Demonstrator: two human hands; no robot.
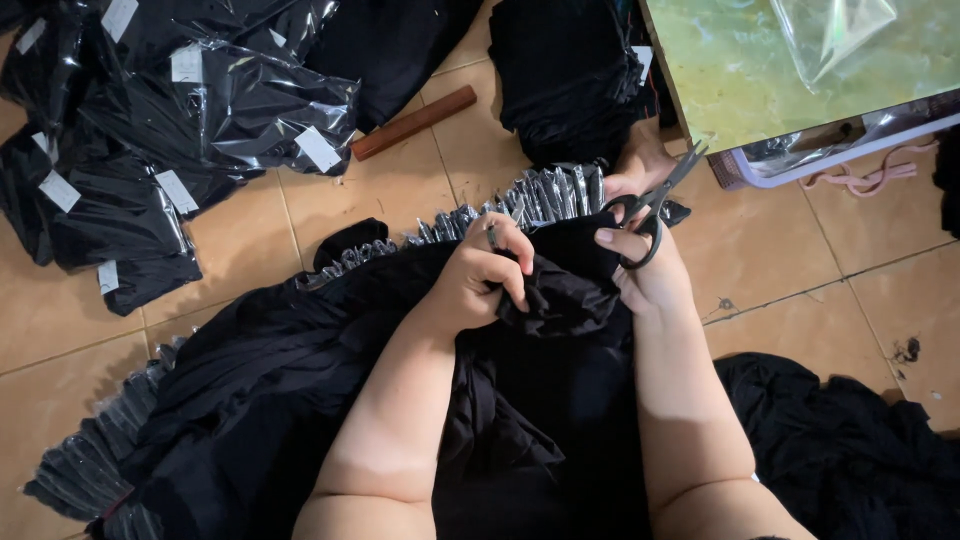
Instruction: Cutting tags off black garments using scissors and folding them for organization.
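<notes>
A black garment [300,380] lies across my lap, with a silvery pleated trim [540,195] along its far edge. My left hand [480,275] is clenched on a bunched fold of the black fabric near that trim. My right hand [640,265] holds black-handled scissors [655,200], fingers through the loops, blades pointing up and to the right, just beside the gathered fold. Both forearms rest over the cloth.
Several black garments in clear plastic bags [170,110] are piled on the tiled floor at upper left. A brown wooden stick [413,122] lies beside them. A stack of black cloth [565,70] and a green-topped low table [760,70] stand ahead; more black fabric [850,450] lies lower right.
</notes>
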